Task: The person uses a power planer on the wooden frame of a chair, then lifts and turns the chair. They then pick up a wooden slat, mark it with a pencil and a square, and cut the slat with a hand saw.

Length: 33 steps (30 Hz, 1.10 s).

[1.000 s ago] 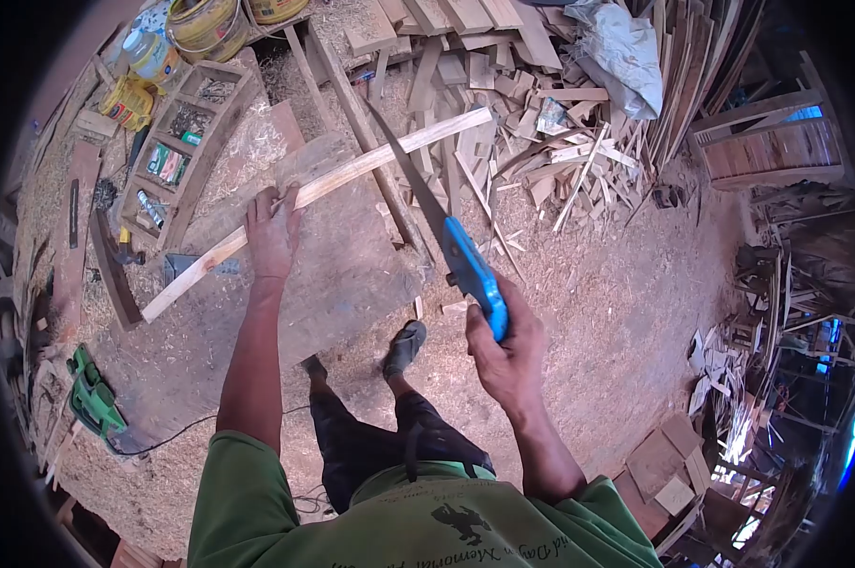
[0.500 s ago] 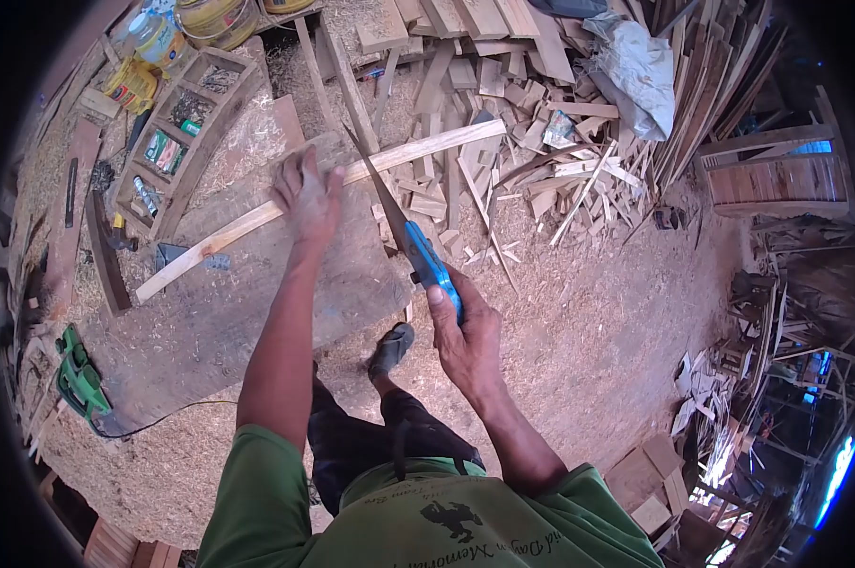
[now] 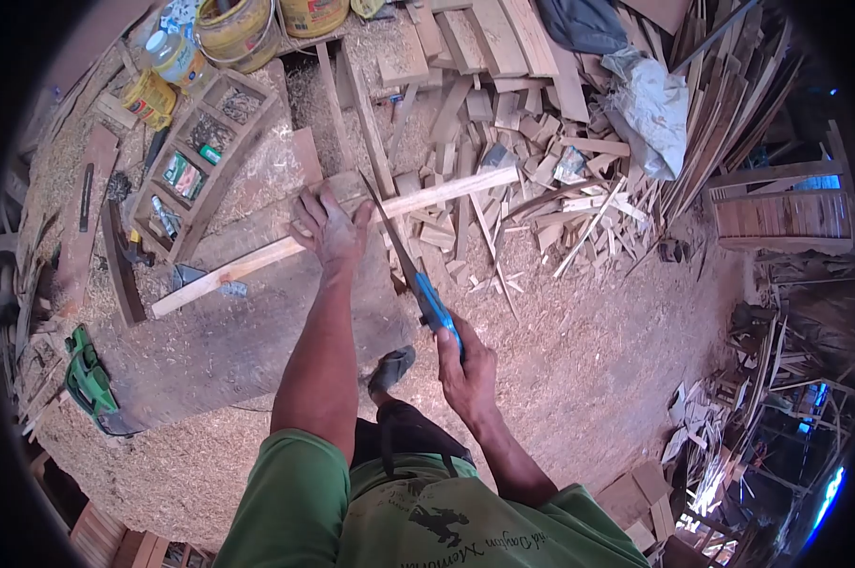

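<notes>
A long, pale wooden strip (image 3: 446,192) lies slantwise across the low wooden workbench (image 3: 247,350), its right end jutting past the bench edge. My left hand (image 3: 334,232) presses down on the strip, fingers spread and curled over its far side. In my right hand (image 3: 467,374) is a handsaw (image 3: 434,305) with a blue handle, the fingers wrapped round the grip. The saw's blade crosses the strip just right of my left hand, tip pointing away from me.
A divided wooden tray (image 3: 193,241) holds small items at the left, near a hammer (image 3: 139,251). A green power tool (image 3: 88,374) sits at the bench's left end. Wood offcuts (image 3: 531,133) heap up beyond the bench, beside a white sack (image 3: 650,118). Shavings cover the floor.
The view has shifted, so the scene sits lower and further right. The saw stays across the strip at my left hand, and my right hand keeps its grip on the handle.
</notes>
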{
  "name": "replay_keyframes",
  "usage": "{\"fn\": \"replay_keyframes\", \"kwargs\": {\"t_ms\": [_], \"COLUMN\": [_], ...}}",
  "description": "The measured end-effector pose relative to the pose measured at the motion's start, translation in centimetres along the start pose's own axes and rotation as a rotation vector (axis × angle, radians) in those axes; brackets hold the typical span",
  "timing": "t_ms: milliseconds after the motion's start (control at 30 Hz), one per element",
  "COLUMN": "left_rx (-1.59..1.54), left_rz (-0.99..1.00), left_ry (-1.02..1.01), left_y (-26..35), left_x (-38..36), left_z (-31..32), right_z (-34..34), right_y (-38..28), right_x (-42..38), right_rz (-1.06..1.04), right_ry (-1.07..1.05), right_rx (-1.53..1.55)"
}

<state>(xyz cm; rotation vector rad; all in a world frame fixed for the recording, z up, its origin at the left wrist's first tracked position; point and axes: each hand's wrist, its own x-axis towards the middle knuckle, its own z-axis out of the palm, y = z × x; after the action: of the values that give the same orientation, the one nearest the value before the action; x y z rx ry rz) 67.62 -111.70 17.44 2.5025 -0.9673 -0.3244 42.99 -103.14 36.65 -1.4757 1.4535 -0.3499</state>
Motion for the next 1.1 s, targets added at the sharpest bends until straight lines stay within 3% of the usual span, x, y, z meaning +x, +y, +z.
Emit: {"fn": "replay_keyframes", "kwargs": {"t_ms": [200, 567, 700, 833, 933, 1100], "left_rx": [0.031, 0.060, 0.072, 0.068, 0.091, 0.080], "left_rz": [-0.008, -0.033, -0.045, -0.057, -0.077, -0.099], "left_ry": [-0.027, -0.089, -0.124, -0.174, -0.272, -0.453], "left_y": [-0.3, -0.1, 0.1, -0.1, -0.2, 0.0], "left_x": [-0.1, 0.0, 0.3, 0.6, 1.1, 1.7], "left_z": [0.1, -0.1, -0.4, -0.1, -0.3, -2.1], "right_z": [-0.4, 4.9, 2.6, -1.7, -0.8, 6.6], "right_y": [0.4, -1.7, -2.7, -2.3, -2.5, -1.8], "right_x": [0.0, 9.8, 6.7, -1.1, -0.4, 11.1], "right_rz": [0.009, -0.198, -0.172, 0.048, 0.040, -0.200], "right_ry": [-0.004, 0.077, 0.063, 0.008, 0.033, 0.133], "right_rx": [-0.001, -0.024, -0.037, 0.024, 0.015, 0.000]}}
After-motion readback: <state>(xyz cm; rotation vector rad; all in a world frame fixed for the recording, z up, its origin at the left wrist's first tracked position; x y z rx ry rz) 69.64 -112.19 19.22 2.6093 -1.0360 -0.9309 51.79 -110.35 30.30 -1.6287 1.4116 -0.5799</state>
